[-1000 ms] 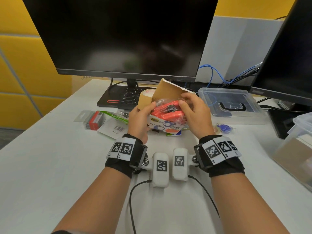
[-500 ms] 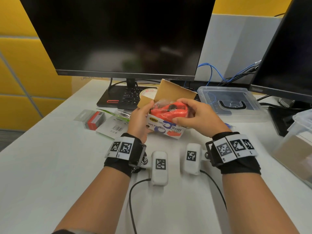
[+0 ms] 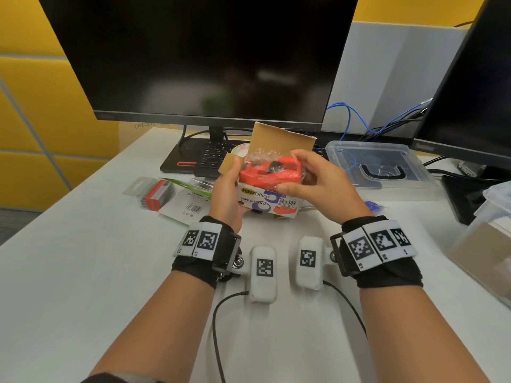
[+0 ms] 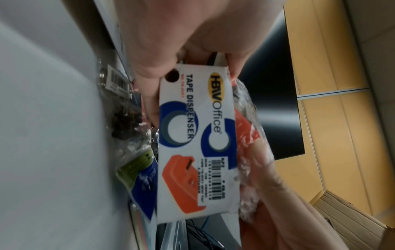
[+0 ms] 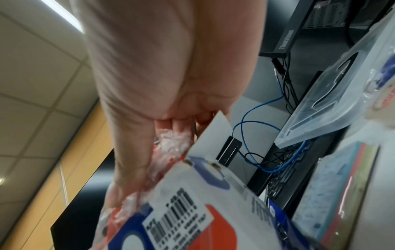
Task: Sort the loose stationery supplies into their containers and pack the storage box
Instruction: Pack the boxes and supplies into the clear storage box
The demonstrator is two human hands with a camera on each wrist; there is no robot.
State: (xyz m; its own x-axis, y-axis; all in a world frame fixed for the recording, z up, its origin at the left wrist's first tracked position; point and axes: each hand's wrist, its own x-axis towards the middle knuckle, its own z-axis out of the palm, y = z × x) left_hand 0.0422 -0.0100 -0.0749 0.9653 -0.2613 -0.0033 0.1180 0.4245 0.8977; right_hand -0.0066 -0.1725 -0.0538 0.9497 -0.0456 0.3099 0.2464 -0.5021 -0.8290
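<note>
Left hand [image 3: 226, 194] grips white carton [image 3: 266, 200] lettered "HBW Office TAPE DISPENSER", above the desk [image 3: 83, 272] at 12 o'clock of the wrists | Right hand [image 3: 318, 183] pinches plastic-wrapped orange tape dispenser [image 3: 269, 172], seated in the carton's open top, thumb in front, fingers behind | Clear lidded bin [image 3: 381, 170] at 2 o'clock, "ThinkVision" monitor [image 3: 470, 78] behind it.

Even, bright indoor light fills the head view, with soft, faint shadows on the white desk [image 3: 83, 286] and a dull pale reflection on the dark monitor [image 3: 199, 56]. Straight lines bow toward the frame edges. Both wrist views are smeared by motion blur; a ceiling light strip [image 5: 62, 15] glares at upper left of the right one.
</note>
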